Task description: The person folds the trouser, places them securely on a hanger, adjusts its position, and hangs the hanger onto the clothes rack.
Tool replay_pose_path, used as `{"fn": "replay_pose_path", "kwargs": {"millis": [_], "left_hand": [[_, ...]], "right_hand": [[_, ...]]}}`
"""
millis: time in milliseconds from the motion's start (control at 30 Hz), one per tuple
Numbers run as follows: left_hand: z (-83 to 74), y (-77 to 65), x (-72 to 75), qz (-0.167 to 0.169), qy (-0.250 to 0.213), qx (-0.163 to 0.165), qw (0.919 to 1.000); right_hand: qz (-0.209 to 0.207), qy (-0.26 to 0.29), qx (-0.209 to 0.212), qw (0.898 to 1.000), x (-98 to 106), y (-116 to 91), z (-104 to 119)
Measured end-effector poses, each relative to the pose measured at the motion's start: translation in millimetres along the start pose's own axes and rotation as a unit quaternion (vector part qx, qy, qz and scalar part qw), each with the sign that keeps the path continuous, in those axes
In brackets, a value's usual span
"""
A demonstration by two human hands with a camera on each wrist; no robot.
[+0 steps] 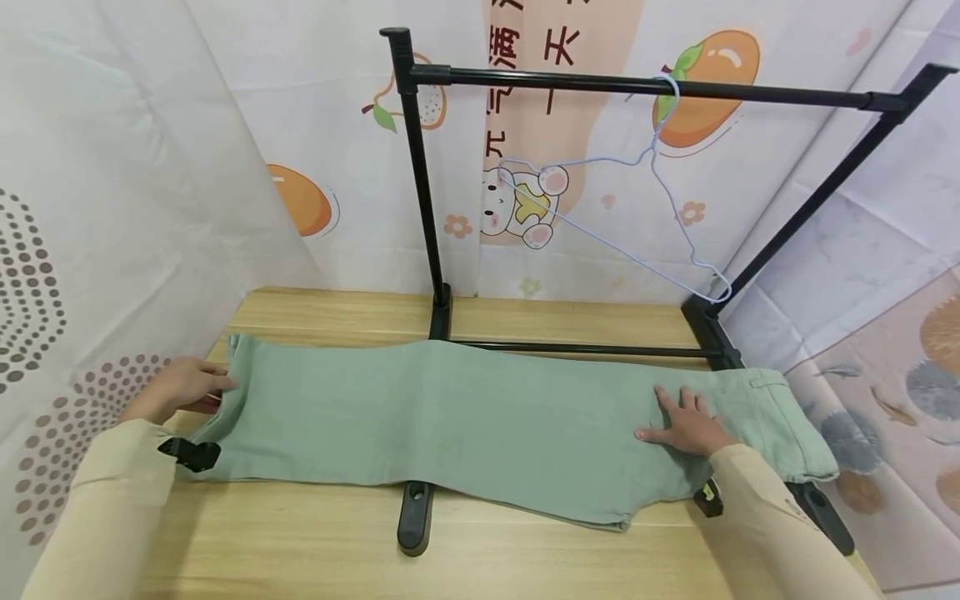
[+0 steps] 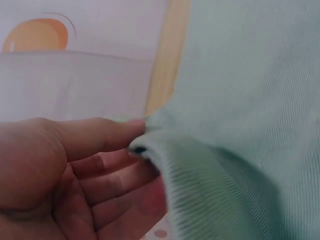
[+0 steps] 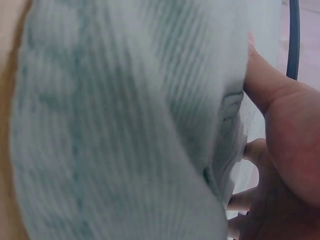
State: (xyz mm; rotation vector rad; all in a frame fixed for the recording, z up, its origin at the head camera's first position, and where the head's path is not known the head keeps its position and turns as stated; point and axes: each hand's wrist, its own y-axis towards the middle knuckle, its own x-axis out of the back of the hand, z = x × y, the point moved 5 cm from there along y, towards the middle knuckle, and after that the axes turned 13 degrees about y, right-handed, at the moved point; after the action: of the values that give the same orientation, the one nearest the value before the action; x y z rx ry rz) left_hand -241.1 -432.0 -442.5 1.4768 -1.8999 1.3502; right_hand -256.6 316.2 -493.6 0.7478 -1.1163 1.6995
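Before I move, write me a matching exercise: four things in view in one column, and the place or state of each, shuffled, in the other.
Things
1. Light-blue thin hanger
2. Pale green ribbed trousers
3. Left hand
4. Right hand

Places and states
A. Resting on fabric near the waistband
B. Hooked over the black tubular rail
C. Pinching a leg hem
D. Laid out across the pale wooden table

Pairs: 1-B, 2-D, 3-C, 4-A
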Motion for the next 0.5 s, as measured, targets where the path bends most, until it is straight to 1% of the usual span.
{"fn": "replay_pose_path", "kwargs": {"millis": [100,233,400,500], "left_hand": [[-6.2,-2.3,-3.7,0.011,-0.015,-0.016,0.9997],[-12.2,-4.2,-5.4,0.015,-0.039,-0.027,0.9987],[-21.2,-8.1,-5.7,0.018,-0.054,-0.05,0.9971],[-26.1,-9.9,-8.3,0.023,-0.067,-0.059,0.9958]], "right_hand": [[-0.001,-0.001,0.0,1.0,0,0,1],[-0.002,-0.003,0.002,1.0,2,-1,3],[0.0,0.0,0.003,1.0,3,-2,4],[0.002,0.001,0.001,1.0,2,-2,3]]}}
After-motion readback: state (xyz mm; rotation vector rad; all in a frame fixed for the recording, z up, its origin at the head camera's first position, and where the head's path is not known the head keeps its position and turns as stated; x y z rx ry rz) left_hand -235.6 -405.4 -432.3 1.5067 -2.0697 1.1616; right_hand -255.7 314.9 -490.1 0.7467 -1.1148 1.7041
